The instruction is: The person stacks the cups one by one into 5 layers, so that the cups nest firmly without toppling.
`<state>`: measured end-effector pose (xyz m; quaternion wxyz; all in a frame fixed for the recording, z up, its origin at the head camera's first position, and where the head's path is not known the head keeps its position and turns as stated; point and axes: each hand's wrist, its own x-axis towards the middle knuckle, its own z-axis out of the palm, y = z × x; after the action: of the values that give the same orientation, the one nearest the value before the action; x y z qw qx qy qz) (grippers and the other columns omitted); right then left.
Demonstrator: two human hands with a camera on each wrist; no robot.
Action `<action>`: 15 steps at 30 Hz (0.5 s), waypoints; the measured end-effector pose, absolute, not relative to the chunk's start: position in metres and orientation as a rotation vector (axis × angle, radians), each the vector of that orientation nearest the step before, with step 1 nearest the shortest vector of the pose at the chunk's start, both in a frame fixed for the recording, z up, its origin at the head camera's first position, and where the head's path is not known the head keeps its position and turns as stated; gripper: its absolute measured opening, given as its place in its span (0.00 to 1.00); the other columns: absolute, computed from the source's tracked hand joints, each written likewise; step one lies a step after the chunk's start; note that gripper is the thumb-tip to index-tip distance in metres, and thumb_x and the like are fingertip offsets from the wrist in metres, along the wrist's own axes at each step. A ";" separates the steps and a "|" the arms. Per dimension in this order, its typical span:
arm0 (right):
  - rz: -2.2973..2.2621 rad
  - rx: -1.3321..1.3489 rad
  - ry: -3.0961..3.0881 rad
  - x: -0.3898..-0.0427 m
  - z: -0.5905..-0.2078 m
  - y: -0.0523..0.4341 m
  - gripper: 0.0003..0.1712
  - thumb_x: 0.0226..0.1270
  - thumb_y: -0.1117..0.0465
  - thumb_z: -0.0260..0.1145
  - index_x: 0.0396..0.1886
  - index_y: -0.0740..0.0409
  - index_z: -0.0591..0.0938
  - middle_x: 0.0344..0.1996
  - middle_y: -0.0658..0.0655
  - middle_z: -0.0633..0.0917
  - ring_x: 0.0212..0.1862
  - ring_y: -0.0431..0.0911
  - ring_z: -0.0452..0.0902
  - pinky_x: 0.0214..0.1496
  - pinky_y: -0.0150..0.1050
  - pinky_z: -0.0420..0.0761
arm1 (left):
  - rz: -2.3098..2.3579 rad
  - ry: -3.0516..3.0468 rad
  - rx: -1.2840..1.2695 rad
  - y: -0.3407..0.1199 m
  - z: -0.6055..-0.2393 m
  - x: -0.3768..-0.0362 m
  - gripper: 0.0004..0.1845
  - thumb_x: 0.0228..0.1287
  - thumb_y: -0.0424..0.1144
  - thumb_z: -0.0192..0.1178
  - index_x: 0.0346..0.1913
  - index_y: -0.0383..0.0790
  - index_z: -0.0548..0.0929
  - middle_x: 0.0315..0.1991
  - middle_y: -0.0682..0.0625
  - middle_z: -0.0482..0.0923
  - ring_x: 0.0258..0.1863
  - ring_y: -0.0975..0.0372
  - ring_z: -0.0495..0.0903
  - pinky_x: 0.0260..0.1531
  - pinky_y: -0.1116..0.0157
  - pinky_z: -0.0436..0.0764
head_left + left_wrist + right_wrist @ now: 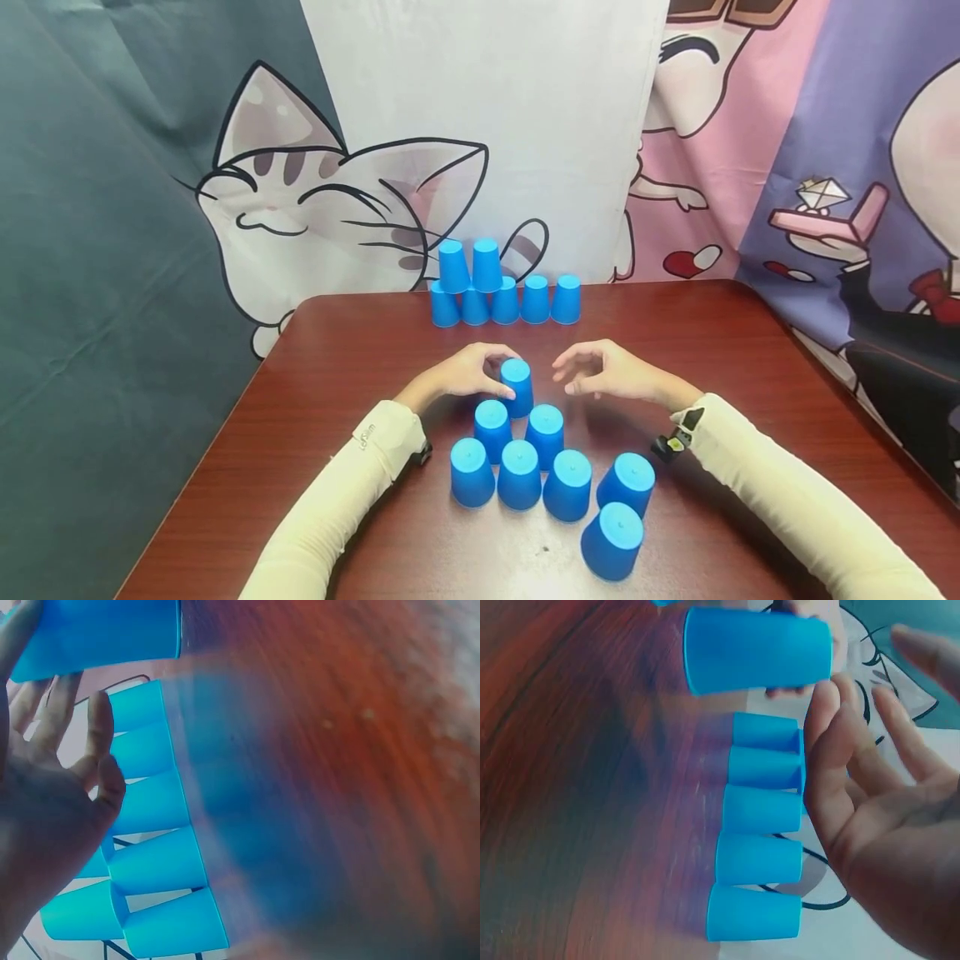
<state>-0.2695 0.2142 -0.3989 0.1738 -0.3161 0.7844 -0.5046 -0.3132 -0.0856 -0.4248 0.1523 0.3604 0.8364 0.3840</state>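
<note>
Brown table, left hand gripping top blue cup, right hand beside

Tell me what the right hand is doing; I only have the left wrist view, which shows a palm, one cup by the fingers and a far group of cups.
Observer: In the head view the right hand hovers open just right of the top cup, holding nothing.
Operator: Is that cup on anything?
Observer: The left hand grips it at the top of a near pyramid: two cups under it, three at the base.
Operator: Any others nearby?
Observer: Two loose cups stand upside down by the pyramid's right end.
</note>
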 end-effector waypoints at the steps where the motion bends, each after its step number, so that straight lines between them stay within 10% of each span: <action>1: -1.429 -0.932 2.201 -0.268 -0.399 0.214 0.21 0.64 0.63 0.70 0.57 0.58 0.79 0.51 0.71 0.83 0.46 0.68 0.81 0.38 0.59 0.84 | 1.104 2.425 1.032 -0.085 -0.425 -0.314 0.31 0.55 0.52 0.74 0.62 0.49 0.78 0.52 0.57 0.82 0.50 0.63 0.81 0.49 0.59 0.82; 15: -1.271 -1.101 2.105 -0.248 -0.399 0.211 0.26 0.62 0.63 0.72 0.60 0.58 0.78 0.51 0.53 0.85 0.46 0.50 0.84 0.48 0.48 0.85 | 1.019 2.834 0.635 -0.063 -0.422 -0.319 0.37 0.53 0.58 0.73 0.64 0.48 0.75 0.59 0.49 0.79 0.59 0.54 0.77 0.54 0.46 0.77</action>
<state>-0.2475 0.2105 -0.3992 0.2220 -0.3987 0.7618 -0.4599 -0.3187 -0.0631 -0.4219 0.0317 0.2061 0.9203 0.3309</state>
